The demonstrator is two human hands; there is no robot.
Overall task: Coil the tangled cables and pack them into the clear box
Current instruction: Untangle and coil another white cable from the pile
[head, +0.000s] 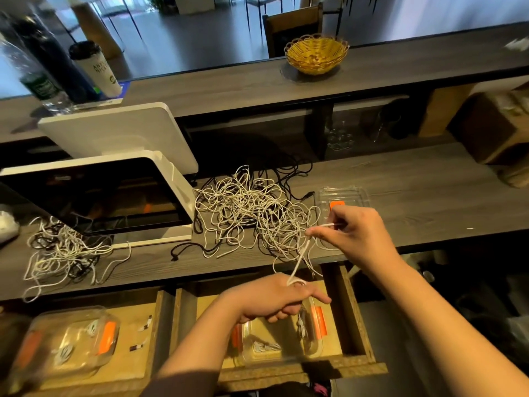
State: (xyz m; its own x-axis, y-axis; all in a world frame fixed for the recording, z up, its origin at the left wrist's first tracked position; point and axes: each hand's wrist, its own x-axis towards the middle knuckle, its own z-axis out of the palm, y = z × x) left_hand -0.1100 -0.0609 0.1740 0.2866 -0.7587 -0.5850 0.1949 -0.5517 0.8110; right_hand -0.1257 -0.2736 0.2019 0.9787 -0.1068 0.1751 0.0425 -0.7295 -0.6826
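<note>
Both hands work one white cable (299, 260): my left hand (274, 299) curls round the loops wound at its fingers, my right hand (355, 233) pinches the free run, drawn taut between them. Feeding from the big tangle (249, 213) on the counter (415, 190), I should keep even tension and equal loops. Room is tight left by the white monitor (114, 193); below, the open drawer (355, 316) holds a clear box (286, 336), another box (342, 197) lies behind my right hand.

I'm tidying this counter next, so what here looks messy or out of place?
Two tangles: a big white-and-black cable heap mid-counter and a smaller tangle left of the screen, with one strand hanging over the counter edge. Nothing looks spilled or broken.
</note>
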